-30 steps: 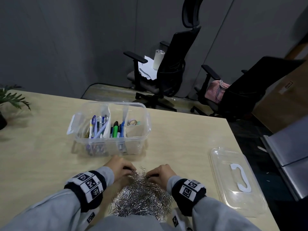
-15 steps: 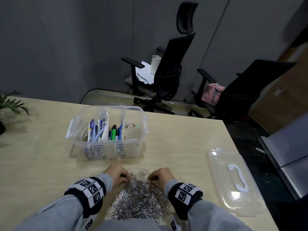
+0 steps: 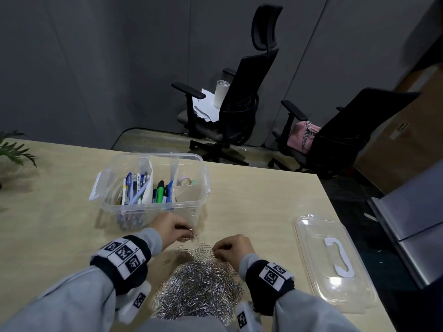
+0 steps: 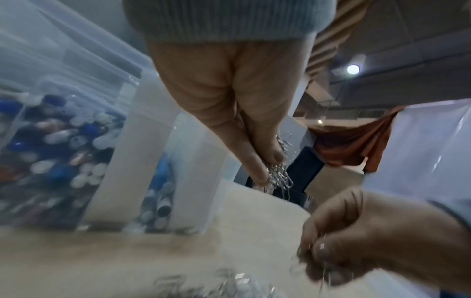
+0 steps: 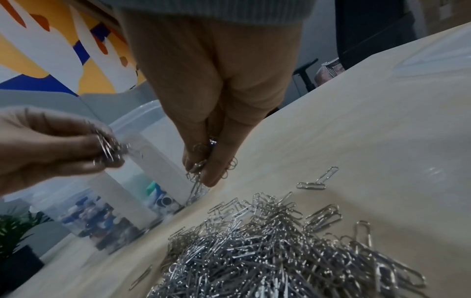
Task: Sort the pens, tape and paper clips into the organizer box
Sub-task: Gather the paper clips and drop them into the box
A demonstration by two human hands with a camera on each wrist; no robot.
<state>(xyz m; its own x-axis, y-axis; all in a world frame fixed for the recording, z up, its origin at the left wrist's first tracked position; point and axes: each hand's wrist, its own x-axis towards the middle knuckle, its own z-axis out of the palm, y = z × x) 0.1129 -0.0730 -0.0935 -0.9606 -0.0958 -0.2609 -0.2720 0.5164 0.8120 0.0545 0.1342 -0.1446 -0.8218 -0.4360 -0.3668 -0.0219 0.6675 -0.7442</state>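
Nearest table edge: paper clip pile (image 3: 200, 287), loose steel wire, light, slippery, tangles; take by pinched bunch from top of pile, not singly. Right hand (image 3: 233, 248) at pile's far edge, fingers curled, pinching small bunch of clips (image 5: 197, 173), some dangling. Left hand (image 3: 171, 227) just beyond pile, raised, fingertips closed on own bunch (image 4: 279, 178). Beyond pile: organizer box (image 3: 153, 204), pens (image 3: 136, 188) and tape (image 3: 185, 181) already inside. Right of pile: lid (image 3: 335, 264), apart.
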